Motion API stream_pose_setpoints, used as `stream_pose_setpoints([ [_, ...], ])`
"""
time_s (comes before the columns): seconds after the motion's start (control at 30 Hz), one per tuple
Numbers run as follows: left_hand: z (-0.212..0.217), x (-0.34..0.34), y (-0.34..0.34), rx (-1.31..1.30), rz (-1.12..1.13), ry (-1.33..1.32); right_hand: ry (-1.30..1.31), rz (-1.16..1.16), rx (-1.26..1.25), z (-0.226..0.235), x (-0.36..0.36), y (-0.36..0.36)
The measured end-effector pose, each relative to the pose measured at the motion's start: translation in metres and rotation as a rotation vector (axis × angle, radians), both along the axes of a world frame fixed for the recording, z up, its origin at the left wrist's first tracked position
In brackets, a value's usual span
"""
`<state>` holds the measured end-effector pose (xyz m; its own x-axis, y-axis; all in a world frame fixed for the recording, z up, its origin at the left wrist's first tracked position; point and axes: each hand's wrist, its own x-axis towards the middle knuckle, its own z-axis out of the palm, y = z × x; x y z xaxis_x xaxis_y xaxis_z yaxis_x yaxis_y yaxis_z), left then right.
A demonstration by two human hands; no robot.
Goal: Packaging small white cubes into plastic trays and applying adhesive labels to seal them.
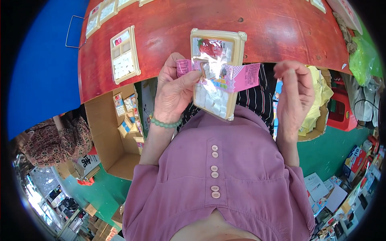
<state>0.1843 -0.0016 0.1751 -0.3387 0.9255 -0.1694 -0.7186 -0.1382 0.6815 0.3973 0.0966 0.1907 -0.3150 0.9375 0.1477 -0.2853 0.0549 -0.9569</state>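
1. At the left, an open brown cardboard box (116, 158) holds small packs; above it in view, a cream rectangular pack with white pieces (124, 62) lies on the red wooden bench (169, 26).
2. Your left hand (175, 90), with a green bead bracelet (165, 123) at the wrist, grips the left side of the tray, thumb in front, the other fingers mostly behind. Hold by the firm rim, since a hard thumb could dent the film.
3. In the middle, that cream plastic tray with shiny clear film (213, 98) is held before your body, near the bench edge. Keep its long sides straight.
4. A pink printed strip (236, 78) crosses its front, both ends sticking out past the sides. Level it before drawing it snug; pulled aslant, it would probably crease.
5. Your right hand (295, 94) is apart from the strip's right end, fingers loosely bent, nothing visible in them; you cannot tell whether the tips meet. Take that end flat, pulling evenly.
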Motion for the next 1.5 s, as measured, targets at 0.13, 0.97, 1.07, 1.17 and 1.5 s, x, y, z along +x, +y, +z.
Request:
stream_pose_setpoints([
  [0.13, 0.002, 0.000, 0.001, -0.015, 0.020, 0.052, -0.126, 0.093, 0.169, 0.020, -0.016, 0.001],
  [0.97, 0.020, -0.001, 0.035, -0.008, 0.065, 0.416, 0.049, 0.297, -0.292, -0.005, -0.052, 0.027],
  [1.07, 0.021, 0.000, 0.039, -0.017, 0.086, 0.321, -0.034, 0.376, -0.569, 0.024, -0.058, 0.027],
  [1.17, 0.021, -0.003, 0.038, 0.021, 0.007, 0.414, 0.042, 0.442, -0.409, -0.008, -0.044, 0.046],
  [1.5, 0.007, -0.024, 0.018, 0.175, -0.369, 0.326, 0.236, 0.635, -0.249, -0.039, -0.024, 0.022],
])
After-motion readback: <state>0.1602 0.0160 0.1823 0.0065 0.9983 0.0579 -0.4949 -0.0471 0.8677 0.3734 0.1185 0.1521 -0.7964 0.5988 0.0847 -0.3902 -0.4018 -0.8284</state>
